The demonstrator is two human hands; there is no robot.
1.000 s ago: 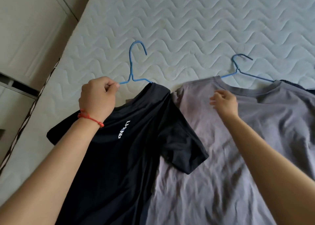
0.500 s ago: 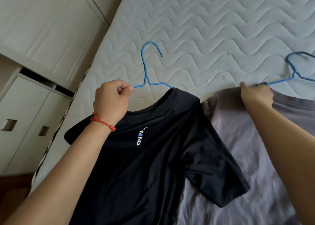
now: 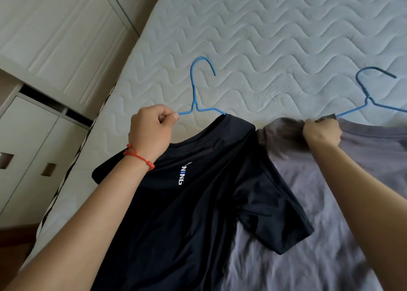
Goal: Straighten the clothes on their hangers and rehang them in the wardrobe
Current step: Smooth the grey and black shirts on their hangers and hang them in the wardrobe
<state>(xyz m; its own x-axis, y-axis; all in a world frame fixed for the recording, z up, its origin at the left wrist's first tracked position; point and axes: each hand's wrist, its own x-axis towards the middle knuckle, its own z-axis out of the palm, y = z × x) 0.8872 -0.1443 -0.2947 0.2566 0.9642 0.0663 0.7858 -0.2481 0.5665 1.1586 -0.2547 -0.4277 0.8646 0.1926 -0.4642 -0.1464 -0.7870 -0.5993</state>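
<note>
My left hand (image 3: 152,132) pinches the blue hanger (image 3: 195,105) at the black shirt (image 3: 187,213); right hand (image 3: 322,132) clutches the grey shirt's (image 3: 330,202) collar, both flat on the mattress (image 3: 264,37).

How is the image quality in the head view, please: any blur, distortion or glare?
Head view: soft, even light, no glare; wide-angle bending tilts the mattress and wardrobe; motion blur smears the right forearm's edge and the grey shirt; the black shirt logo stays readable.

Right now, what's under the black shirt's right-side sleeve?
The black shirt sleeve overlaps the grey shirt, which lies on the mattress. The grey fabric beneath the sleeve is hidden.
</note>
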